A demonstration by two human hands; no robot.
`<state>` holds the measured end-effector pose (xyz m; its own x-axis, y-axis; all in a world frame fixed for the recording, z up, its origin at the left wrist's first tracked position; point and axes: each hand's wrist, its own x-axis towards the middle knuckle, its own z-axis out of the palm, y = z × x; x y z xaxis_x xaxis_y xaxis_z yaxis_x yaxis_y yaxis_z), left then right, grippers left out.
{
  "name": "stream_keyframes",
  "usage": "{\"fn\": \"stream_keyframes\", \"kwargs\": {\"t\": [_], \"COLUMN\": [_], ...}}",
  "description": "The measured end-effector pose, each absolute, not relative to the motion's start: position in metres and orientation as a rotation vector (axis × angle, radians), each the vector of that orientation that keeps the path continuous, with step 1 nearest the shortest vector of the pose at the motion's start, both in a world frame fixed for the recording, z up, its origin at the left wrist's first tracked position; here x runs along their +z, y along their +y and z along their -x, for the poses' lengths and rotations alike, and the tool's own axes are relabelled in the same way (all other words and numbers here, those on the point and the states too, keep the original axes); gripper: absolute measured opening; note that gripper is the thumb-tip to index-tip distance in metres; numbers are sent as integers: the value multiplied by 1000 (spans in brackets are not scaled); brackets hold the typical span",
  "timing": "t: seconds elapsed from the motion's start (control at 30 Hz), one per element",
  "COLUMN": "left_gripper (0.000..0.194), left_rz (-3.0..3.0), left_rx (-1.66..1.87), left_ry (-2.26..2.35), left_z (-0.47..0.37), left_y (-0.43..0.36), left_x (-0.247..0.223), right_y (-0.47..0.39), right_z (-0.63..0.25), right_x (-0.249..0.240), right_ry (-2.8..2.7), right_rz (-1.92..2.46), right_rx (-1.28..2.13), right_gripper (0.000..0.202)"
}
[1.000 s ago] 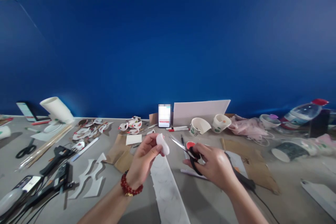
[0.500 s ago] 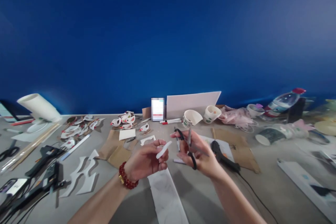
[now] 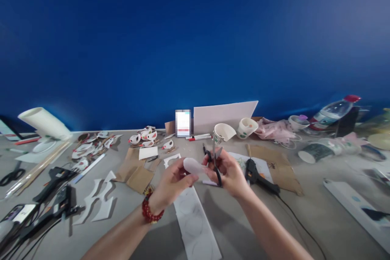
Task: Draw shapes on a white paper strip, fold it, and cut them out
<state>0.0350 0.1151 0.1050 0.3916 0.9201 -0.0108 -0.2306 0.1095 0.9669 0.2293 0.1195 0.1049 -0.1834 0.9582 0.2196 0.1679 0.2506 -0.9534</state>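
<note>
My left hand (image 3: pixel 173 183), with a red bead bracelet at the wrist, pinches a small white rounded cut-out (image 3: pixel 193 166), its flat face turned up. In my right hand (image 3: pixel 230 172) are scissors (image 3: pixel 217 166) with black handles, their blades pointing up and away from the cut-out. The right fingertips reach the cut-out's right end; whether they grip it I cannot tell. Below both hands a long white strip (image 3: pixel 198 223) with faint curved pencil lines lies on the grey table. A white offcut (image 3: pixel 172 160) lies just behind my left hand.
Left are curved white cut-outs (image 3: pixel 103 203) and black glue guns (image 3: pixel 53 183). Several small painted birds (image 3: pixel 148 135) sit at the back, near a lit phone (image 3: pixel 183 123). Cut paper cups (image 3: pixel 224 132) stand behind my right hand; a black glue gun (image 3: pixel 262 180) with its cord lies right.
The white cut-out has turned from nearly edge-on to flat face showing. My right hand has come closer to it, and the scissors have swung upright.
</note>
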Motion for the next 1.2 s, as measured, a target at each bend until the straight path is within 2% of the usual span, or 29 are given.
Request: {"fn": "stream_keyframes", "kwargs": {"t": [0.07,0.4,0.7,1.0,1.2], "left_gripper": [29,22,22,18,11], "left_rz": [-1225,-1143,-1224,-1189,-1115], "left_rx": [1034,1064,1128,1146,1074], "left_ry": [878,907,917,886,745], "left_z": [-36,-33,-28,-19,-22], "left_y": [114,117,116,118,119], "left_x": [105,106,113,112,112], "right_y": [119,120,121,123,120], "right_z": [-228,-234,-251,-260,-254], "right_x": [103,112,120,118,119], "right_ry": [-1562,-1364,-1751,-1918,-1790], "right_rz": [1076,1086,1266,1355,1245], "right_rx": [1070,1112,954,787,910], "right_gripper": [21,30,26,33,26]}}
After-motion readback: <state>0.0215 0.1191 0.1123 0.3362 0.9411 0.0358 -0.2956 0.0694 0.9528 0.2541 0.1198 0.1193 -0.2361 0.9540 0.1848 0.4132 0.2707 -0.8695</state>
